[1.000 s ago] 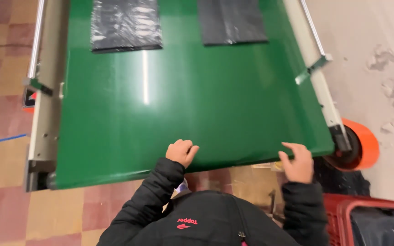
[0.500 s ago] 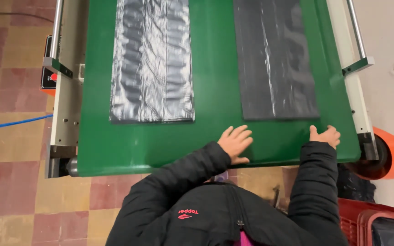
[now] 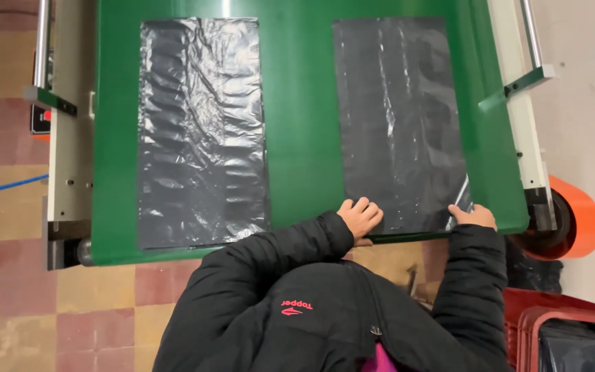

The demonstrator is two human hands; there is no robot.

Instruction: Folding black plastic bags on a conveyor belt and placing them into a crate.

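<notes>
While two black plastic bags lie flat on the green conveyor belt [image 3: 297, 138], only the right-hand bag [image 3: 397, 124] is under the hands — its near edge is being gripped, not yet lifted off. The left hand [image 3: 359, 219] curls half-closed on the bag's near left corner; the right hand [image 3: 473, 217] pinches its near right corner. The other bag [image 3: 201, 131] lies untouched, left of both hands.

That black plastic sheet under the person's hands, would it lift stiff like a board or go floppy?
Probably floppy: the right black sheet looks thin and wrinkled, its corner already curling by the right hand. Likely very light. Its glossy surface suggests it could slide easily on the green belt.
</notes>
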